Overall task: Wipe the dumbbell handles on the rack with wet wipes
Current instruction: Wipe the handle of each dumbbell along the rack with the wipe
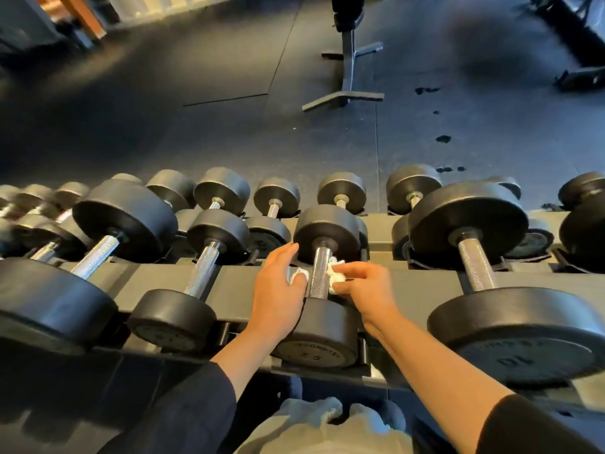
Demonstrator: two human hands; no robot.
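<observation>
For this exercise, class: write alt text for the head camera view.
Two hands wipe one dumbbell handle on a rack: the left hand and the right hand each hold a white wipe against it. More dumbbells line the rack.

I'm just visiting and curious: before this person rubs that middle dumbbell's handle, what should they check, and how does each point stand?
1. Wipe in right hand: white wipe pinched, ok.
2. Wipe against handle: touching its right side, ok.
3. Left hand steadying: beside the handle with white wipe material under its fingers, ok.
4. Dumbbell seated on rack: ok.
5. Wipe still wet: cannot tell.
</observation>
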